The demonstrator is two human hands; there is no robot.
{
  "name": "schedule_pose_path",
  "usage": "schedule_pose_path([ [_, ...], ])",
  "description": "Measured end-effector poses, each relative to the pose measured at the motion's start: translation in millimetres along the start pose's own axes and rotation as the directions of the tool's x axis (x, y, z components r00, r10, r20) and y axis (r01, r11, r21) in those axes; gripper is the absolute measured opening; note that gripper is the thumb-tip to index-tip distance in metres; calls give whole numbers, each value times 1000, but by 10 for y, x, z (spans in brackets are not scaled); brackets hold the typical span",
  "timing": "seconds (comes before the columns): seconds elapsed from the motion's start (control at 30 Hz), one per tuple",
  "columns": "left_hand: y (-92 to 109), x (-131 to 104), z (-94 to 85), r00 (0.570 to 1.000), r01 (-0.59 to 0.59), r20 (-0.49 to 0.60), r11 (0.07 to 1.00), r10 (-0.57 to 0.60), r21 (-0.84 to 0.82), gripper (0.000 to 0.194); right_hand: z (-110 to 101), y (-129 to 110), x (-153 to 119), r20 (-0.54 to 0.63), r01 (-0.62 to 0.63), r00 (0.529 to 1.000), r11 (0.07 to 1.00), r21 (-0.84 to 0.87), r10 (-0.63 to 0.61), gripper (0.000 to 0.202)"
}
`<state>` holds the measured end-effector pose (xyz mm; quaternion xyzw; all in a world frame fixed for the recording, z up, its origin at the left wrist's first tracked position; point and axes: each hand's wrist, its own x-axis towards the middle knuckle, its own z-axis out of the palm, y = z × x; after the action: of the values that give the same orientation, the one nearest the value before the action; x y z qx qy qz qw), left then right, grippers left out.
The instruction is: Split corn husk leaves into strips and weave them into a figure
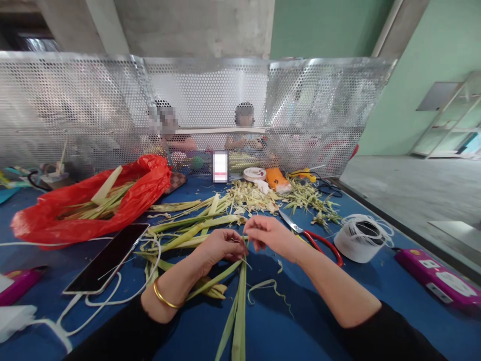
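Leaf strips [239, 316]: pinched near their tops between fingers of the left hand [224, 244], seemingly for steadiness, tails laid on the worktop [289, 326]; right hand [271, 234] held beside, fingers bent, grip could not be told

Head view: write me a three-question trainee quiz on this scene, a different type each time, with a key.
1. Multiple choice: on which wrist is the gold bangle? A) left B) right C) both
2. True or false: the left hand grips the scissors.
3. Fill in: the black-screened phone lies beside a plastic bag coloured ____.

Key: 1. A. 2. False; it is at the green leaf strips, and the scissors lie on the table. 3. Red.
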<state>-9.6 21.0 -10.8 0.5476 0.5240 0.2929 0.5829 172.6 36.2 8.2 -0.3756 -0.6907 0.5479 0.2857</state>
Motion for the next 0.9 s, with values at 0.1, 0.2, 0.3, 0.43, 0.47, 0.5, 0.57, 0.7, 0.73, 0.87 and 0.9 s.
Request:
schedule_pose_path([
  [0.1,37,-8,-17,999,30,39,998,-28,-59,23,10,59,64,-139,-110,983,992,62,118,8],
  [0.2,75,-27,-26,999,6,39,999,-4,-49,23,40,120,94,-12,-165,986,985,54,166,15],
  [0.3,85,-19,-35,999,-27,36,1000,27,-4,21,61,150,92,52,-130,990,991,16,129,21],
  [0.43,85,-4,-39,988,-153,34,966,150,206,7,58,162,86,31,-124,992,991,-53,125,23],
  [0.47,90,-12,-34,978,-206,33,927,207,313,3,56,167,90,24,-130,991,990,-62,131,23],
  [0.5,96,-25,-26,961,-263,37,864,274,430,6,55,173,96,16,-136,990,989,-65,137,23],
  [0.57,101,-55,-3,908,-359,69,680,414,640,14,59,186,110,3,-145,989,988,-60,146,23],
  [0.7,65,-84,47,798,-425,167,344,579,837,17,85,210,132,-26,-157,987,986,-57,156,21],
  [0.73,53,-83,53,785,-421,184,292,591,859,17,93,215,135,-31,-158,987,986,-55,156,21],
  [0.87,42,-81,50,785,-398,227,189,576,898,19,114,251,149,-39,-154,988,987,-43,153,20],
  [0.9,50,-84,44,793,-393,233,182,563,901,19,117,265,154,-38,-152,988,987,-42,151,19],
])
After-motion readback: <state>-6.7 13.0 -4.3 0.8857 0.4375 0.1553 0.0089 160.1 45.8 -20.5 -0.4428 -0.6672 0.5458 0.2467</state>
